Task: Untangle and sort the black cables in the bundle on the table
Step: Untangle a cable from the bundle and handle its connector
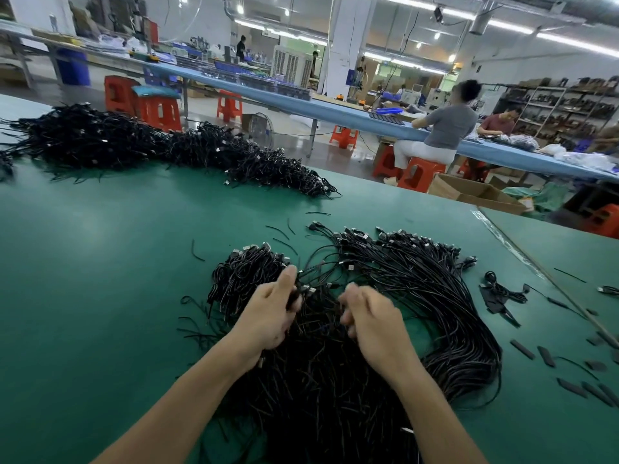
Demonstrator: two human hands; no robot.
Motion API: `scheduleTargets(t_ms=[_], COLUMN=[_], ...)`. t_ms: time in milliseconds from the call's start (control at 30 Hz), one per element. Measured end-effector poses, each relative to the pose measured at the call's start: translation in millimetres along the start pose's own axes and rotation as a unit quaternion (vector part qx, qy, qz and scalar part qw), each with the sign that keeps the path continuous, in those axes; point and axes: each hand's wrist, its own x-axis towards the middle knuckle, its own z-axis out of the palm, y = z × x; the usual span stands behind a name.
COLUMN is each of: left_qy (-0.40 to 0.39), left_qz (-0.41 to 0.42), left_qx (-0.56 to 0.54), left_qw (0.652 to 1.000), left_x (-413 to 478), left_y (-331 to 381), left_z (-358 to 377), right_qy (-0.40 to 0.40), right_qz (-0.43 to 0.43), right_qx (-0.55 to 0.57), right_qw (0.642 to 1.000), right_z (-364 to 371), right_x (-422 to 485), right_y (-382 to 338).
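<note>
Gripping bundle (335, 373), left hand (268, 318), right hand (373, 318); cable connectors (402, 241) point away.

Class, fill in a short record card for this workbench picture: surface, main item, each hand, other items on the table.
surface: green table
main item: cable bundle, black, tangled, connectors fanned along its far side
left: left hand grips strands in the bundle
right: right hand pinches strands beside it
other items: second cable pile at the far edge; short black strips scattered on the right
</note>
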Motion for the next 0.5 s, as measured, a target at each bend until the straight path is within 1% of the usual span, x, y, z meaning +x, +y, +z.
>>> scheduleTargets(t_ms=[33,100,133,200,267,333,500], left_qy=[0.026,0.052,0.055,0.053,0.047,0.04,0.046], left_qz=[0.007,0.005,0.0,-0.017,-0.024,-0.014,0.021], left_qx=[-0.016,-0.037,-0.043,-0.059,-0.068,-0.059,-0.016], left_qw=[1.0,0.998,0.998,0.997,0.996,0.997,0.999], left_x=[1,2,3,6,7,6,3], left_y=[-1,-3,-4,-7,-8,-10,-10], left_z=[-1,0,1,4,6,8,11], right_qy=[-0.022,-0.083,-0.103,-0.112,-0.105,-0.098,-0.085], right_qz=[0.02,0.033,0.038,0.047,0.044,0.04,0.065], right_qx=[-0.071,-0.216,-0.268,-0.334,-0.351,-0.344,-0.286], right_qw=[0.997,0.972,0.957,0.935,0.929,0.933,0.952], right_z=[2,12,17,26,31,32,26], right_x=[-1,-5,-8,-13,-16,-17,-17], right_y=[5,12,13,13,12,11,5])
